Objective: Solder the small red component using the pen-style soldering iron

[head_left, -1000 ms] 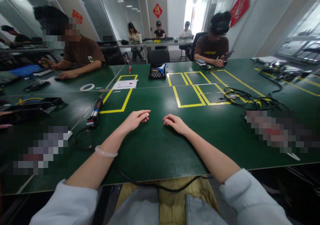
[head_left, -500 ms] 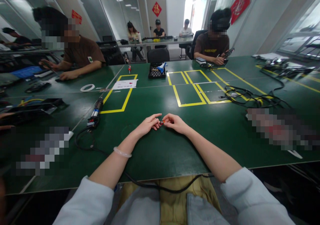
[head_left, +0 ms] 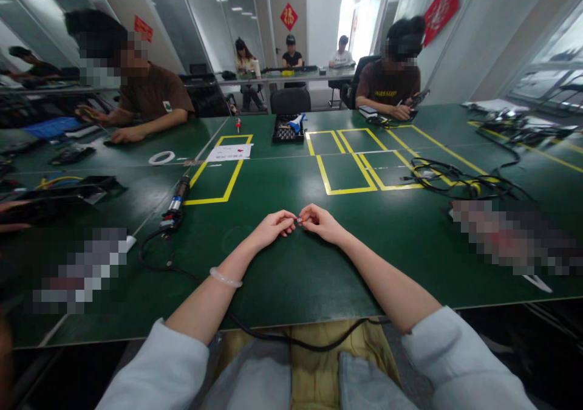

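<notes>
Small part (head_left: 299, 220): over worktop (head_left: 296, 282), between the hands | Left hand (head_left: 275, 226), right hand (head_left: 321, 224): fingertips pinched on it from opposite sides | Nearer hand: neither | Long axis: too small to tell

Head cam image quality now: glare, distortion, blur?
Head view: back opening blown out; green tabletop shows soft sheen; leaning glass partitions suggest wide-angle distortion. Also head view: small part between left grip and right grip too small and soft to identify.
</notes>
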